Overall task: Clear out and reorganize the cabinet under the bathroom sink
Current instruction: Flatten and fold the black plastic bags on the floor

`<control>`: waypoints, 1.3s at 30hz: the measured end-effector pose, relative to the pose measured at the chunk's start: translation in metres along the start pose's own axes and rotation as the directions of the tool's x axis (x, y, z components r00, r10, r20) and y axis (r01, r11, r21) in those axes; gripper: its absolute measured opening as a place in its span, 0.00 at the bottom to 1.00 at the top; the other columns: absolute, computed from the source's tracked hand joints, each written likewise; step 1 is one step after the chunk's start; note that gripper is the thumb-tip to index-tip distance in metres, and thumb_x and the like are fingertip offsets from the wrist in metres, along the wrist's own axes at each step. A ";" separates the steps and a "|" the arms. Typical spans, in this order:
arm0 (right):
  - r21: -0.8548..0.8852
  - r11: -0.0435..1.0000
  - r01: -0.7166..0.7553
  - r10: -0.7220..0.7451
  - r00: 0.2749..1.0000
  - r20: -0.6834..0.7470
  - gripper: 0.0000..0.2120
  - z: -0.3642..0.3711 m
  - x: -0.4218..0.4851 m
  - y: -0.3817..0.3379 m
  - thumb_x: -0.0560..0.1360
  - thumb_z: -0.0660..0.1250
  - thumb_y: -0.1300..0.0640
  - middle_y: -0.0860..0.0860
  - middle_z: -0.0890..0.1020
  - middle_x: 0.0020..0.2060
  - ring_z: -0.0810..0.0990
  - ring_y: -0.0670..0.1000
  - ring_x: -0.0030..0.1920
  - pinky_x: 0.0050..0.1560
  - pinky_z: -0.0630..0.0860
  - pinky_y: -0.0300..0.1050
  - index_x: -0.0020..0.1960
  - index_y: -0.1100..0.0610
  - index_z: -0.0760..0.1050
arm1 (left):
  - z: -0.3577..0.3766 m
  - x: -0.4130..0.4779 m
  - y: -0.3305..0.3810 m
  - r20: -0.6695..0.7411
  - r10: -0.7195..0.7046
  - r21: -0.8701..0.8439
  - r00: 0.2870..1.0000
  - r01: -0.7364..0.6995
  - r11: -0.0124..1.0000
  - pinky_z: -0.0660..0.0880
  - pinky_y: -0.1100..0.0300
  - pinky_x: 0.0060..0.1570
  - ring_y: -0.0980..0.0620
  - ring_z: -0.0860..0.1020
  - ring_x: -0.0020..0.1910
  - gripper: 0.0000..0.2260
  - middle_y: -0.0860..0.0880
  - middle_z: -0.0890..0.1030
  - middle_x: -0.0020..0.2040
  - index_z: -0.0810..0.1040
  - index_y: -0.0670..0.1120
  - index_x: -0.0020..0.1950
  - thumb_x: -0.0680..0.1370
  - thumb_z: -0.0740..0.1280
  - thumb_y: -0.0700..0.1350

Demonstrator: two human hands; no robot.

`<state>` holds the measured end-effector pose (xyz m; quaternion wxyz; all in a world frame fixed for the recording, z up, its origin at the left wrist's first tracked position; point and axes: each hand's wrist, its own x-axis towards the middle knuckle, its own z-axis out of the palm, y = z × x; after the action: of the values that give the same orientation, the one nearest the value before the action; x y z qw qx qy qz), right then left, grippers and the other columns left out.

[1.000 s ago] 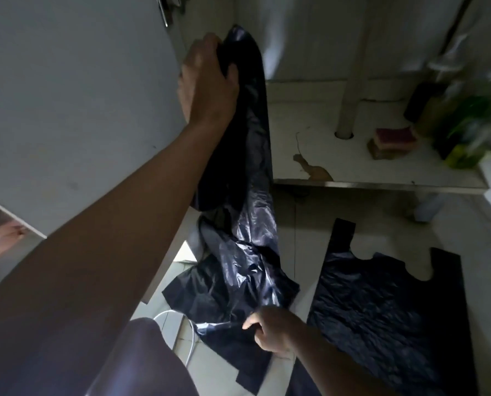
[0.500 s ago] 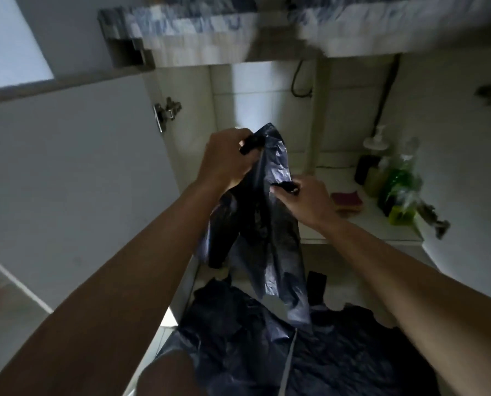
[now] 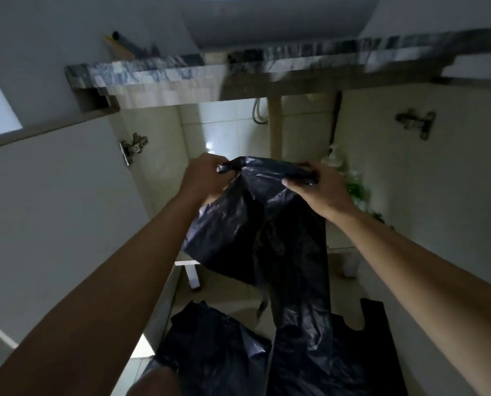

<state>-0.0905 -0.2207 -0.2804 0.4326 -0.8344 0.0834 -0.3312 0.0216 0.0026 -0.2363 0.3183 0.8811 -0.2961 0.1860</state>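
Observation:
A black plastic bag [image 3: 255, 224] hangs in front of the open under-sink cabinet [image 3: 233, 132]. My left hand [image 3: 205, 178] grips its top left corner and my right hand [image 3: 320, 190] grips its top right edge, so the top is stretched between them. The bag's lower end drapes down to the floor. Another black bag [image 3: 381, 347] lies flat on the floor at the right, and a crumpled one [image 3: 210, 347] lies at the lower left.
The left cabinet door [image 3: 52, 210] and the right door [image 3: 424, 181] stand open, hinges showing. Bottles [image 3: 356, 190] stand at the right of the cabinet shelf behind my right hand. A drain pipe [image 3: 274, 127] runs down from the marble counter [image 3: 210, 70].
My right hand came up from the floor, took the bag's top edge and moved right, spreading the bag wider. The view tilted upward toward the counter.

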 end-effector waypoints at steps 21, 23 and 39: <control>0.124 0.940 -0.319 0.337 0.924 -0.181 0.09 -0.151 -0.003 0.035 0.69 0.78 0.51 0.51 0.86 0.46 0.85 0.51 0.46 0.54 0.82 0.49 0.48 0.52 0.84 | 0.009 0.046 0.050 0.230 0.153 -0.021 0.961 -0.152 0.988 0.71 0.60 0.37 0.56 0.77 0.37 0.08 0.50 0.84 0.41 0.86 0.51 0.49 0.75 0.73 0.53; 0.083 0.940 -0.332 0.340 0.932 -0.127 0.12 -0.162 -0.007 0.035 0.70 0.79 0.52 0.50 0.86 0.46 0.85 0.50 0.45 0.52 0.81 0.46 0.51 0.52 0.84 | 0.012 0.050 0.056 0.293 0.156 0.004 0.943 -0.165 0.986 0.73 0.60 0.39 0.55 0.78 0.40 0.08 0.51 0.84 0.42 0.86 0.52 0.50 0.75 0.73 0.53; -0.477 0.819 -0.319 0.190 0.935 -0.300 0.11 -0.207 0.005 0.046 0.79 0.66 0.54 0.54 0.82 0.39 0.78 0.53 0.37 0.39 0.70 0.40 0.56 0.56 0.85 | 0.051 0.079 0.105 0.146 0.164 0.053 0.976 -0.173 0.983 0.73 0.57 0.41 0.49 0.81 0.44 0.10 0.46 0.86 0.47 0.86 0.51 0.53 0.75 0.72 0.54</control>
<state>-0.2099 -0.3889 -0.2293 0.2189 -0.8548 0.3323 -0.3331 0.0214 -0.1287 -0.1847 0.2504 0.8738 -0.3852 0.1593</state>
